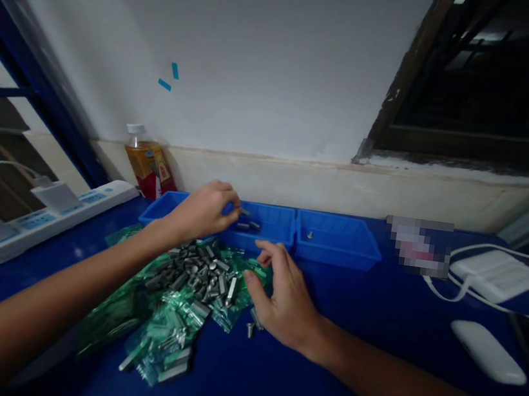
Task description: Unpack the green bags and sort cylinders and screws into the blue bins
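Observation:
My left hand (209, 209) is over the left blue tray (278, 219), its thumb and fingers closed in a pinch. A small metal post (244, 211) shows at the fingertips, apparently held there. Below it, a couple of dark metal posts (254, 225) lie in that tray. My right hand (287, 302) hovers at the right edge of a heap of metal posts and screws (206, 271), thumb and fingers apart, with nothing visible between them. The heap lies on green plastic bags (117, 312). Under the right hand sits a loose screw (249, 330), partly beside another metal piece.
The right blue tray (341, 240) holds one small screw (310, 234). A drink bottle (150, 160) leans by the wall. A power strip (98, 199) lies on the left. White adapter (498, 275), cable and a white oblong case (488, 352) lie on the right.

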### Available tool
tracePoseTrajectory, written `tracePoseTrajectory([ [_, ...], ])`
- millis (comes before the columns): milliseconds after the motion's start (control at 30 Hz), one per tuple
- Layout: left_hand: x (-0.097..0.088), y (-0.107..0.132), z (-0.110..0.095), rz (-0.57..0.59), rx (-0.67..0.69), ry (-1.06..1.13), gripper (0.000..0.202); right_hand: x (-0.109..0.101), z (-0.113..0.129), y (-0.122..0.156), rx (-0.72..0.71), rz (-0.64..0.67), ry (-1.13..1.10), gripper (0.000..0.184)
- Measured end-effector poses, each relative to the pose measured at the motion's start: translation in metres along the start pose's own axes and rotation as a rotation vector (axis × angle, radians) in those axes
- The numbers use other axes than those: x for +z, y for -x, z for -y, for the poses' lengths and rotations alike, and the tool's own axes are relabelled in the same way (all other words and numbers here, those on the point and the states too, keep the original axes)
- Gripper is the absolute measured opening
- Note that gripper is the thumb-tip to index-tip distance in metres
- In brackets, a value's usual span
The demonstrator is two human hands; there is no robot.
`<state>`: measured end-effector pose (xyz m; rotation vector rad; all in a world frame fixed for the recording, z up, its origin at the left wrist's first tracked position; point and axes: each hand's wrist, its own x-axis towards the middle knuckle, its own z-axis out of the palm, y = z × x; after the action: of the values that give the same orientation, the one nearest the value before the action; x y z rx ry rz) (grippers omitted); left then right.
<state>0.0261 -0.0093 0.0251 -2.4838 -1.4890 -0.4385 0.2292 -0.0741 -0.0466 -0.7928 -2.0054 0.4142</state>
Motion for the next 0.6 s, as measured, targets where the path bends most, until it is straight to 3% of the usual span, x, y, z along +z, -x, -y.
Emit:
tracePoseTrajectory([
  [100, 0.011, -0.022, 0.010, 0.140, -0.002, -0.223, 0.018, -0.001, 0.002, 0.000, -0.005, 0.049, -0.013, 0.032],
  [233, 0.016, -0.029, 0.004, 0.219, -0.017, -0.357, 0.016, -0.002, 0.003, 0.000, -0.005, 0.090, -0.034, 0.026],
  [600, 0.020, -0.043, -0.004, 0.238, -0.039, -0.403, 0.015, -0.003, 0.004, 0.000, -0.068, 0.122, -0.031, 0.017],
])
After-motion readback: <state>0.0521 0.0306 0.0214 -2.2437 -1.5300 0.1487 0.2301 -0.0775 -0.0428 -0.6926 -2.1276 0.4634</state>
